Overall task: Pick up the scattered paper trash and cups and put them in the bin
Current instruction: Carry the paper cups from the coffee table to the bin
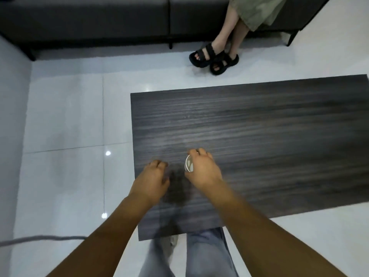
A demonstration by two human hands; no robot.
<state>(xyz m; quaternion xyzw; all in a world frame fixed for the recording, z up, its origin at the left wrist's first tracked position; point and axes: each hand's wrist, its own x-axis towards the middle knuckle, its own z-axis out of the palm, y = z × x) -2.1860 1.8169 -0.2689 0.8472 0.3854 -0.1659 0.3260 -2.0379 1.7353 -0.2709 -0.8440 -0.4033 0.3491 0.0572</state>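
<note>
Both hands over wood-grain table (259, 126) — right hand (201, 168) grips cup (189, 163).

cup (189, 164) | white paper cup with pale inside, only partly visible | tilted on its side, open rim turned to the left | lower middle of the frame, above the dark table, gripped from the right by a hand

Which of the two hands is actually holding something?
The right hand: its fingers curl round a white cup above the table. The left hand holds nothing.
</note>
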